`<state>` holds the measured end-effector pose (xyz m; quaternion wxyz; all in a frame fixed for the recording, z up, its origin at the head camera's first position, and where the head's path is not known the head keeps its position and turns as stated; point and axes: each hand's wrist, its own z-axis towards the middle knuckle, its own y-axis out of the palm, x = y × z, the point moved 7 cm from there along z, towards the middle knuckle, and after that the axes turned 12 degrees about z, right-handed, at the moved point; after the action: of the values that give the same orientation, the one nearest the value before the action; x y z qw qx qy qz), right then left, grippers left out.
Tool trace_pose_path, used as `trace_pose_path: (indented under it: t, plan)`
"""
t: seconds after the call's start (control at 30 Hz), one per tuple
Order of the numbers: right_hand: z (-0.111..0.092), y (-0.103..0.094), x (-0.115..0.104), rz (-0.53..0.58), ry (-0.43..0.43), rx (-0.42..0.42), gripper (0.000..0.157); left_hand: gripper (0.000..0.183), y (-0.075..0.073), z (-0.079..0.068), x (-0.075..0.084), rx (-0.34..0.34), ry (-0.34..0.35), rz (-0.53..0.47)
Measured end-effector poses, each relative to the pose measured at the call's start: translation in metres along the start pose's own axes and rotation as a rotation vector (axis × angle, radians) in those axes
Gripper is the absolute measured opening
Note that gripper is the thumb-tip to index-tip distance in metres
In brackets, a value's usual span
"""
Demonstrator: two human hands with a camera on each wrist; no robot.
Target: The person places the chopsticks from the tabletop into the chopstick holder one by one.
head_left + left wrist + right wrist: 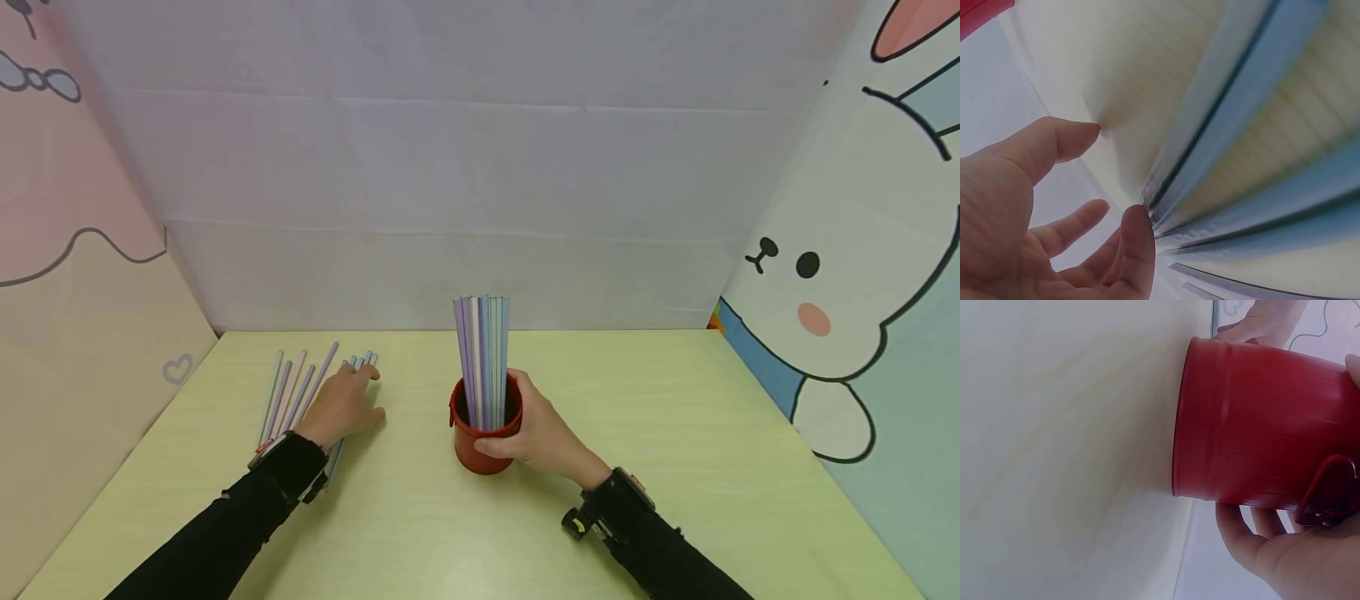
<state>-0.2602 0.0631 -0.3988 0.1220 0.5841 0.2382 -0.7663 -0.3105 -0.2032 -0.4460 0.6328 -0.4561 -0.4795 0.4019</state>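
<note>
A person in black sleeves (232, 517) works at a pale yellow bench (420, 533), in front of a plain, creased backdrop (450, 167), as the head view shows. The right hand (546, 433) grips a red bucket (472, 452), which stands upright near mid-bench with a bundle of pastel straws (483, 358) rising well above its rim. Off to the person's left, the left hand (345, 407) reaches over a spread of loose straws (318, 380), purple, pink, green and blue, fanned across the surface.

In the left wrist view, that hand is spread wide, thumb well away from the fingers, holding nothing; one fingertip meets the ends of blue straws (1250, 94), with a corner of red at upper left.

In the right wrist view, fingers wrap the bucket's glossy side beside a red looped handle (1313, 487), while part of the other hand shows behind it.
</note>
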Motion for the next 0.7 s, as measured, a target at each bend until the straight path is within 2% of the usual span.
trace_pose_path:
  t: [0.07,0.33,0.47,0.7]
  plan:
    - [0.0,0.0,0.0,-0.003,-0.002,-0.001,0.087,0.053,0.001,0.001,0.0,-0.009,-0.007,-0.009]
    - [0.006,-0.004,0.026,-0.031,-0.006,0.0,0.09,0.055,0.003,0.006,0.0,-0.02,-0.004,0.003]
    - [0.006,-0.005,0.03,-0.035,-0.016,-0.002,0.09,0.059,0.002,0.012,0.001,-0.017,-0.002,0.028]
    - [0.007,-0.005,0.03,-0.038,-0.015,-0.003,0.091,0.052,-0.002,0.019,0.008,-0.05,-0.003,0.087]
